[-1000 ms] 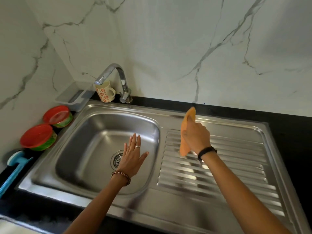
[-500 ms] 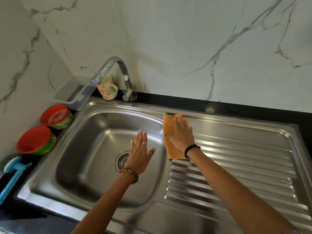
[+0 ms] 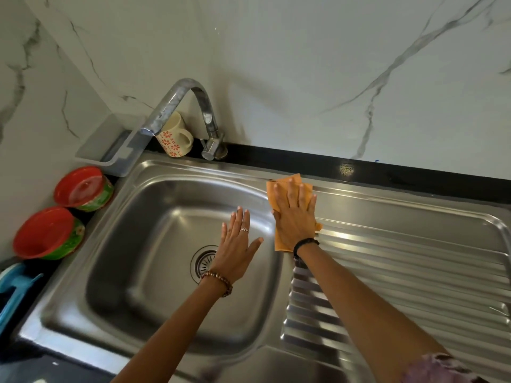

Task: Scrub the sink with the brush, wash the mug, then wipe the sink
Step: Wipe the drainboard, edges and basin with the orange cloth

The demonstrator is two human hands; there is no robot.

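My right hand [image 3: 294,217] lies flat with straight fingers on an orange cloth [image 3: 279,240], pressing it onto the steel sink [image 3: 171,322] at the strip between the basin and the ribbed drainboard [image 3: 401,272], near the back rim. Above the basin, close to the drain [image 3: 203,261], my left hand [image 3: 235,244] hovers with fingers spread and holds nothing. A cream mug [image 3: 174,138] with red flowers stands behind the tap [image 3: 179,106] on the black counter. At the far left edge lies a blue brush [image 3: 13,288], partly cut off.
Two red and green bowls [image 3: 83,189] [image 3: 48,233] sit on the counter left of the sink. A clear plastic tray [image 3: 110,145] stands in the back left corner. White marble walls close off the back and left. A black counter strip [image 3: 387,178] runs behind the drainboard.
My right hand brought the cloth down from the air and flattened it on the sink, then slid it a little towards the back rim. My left hand has hardly shifted.
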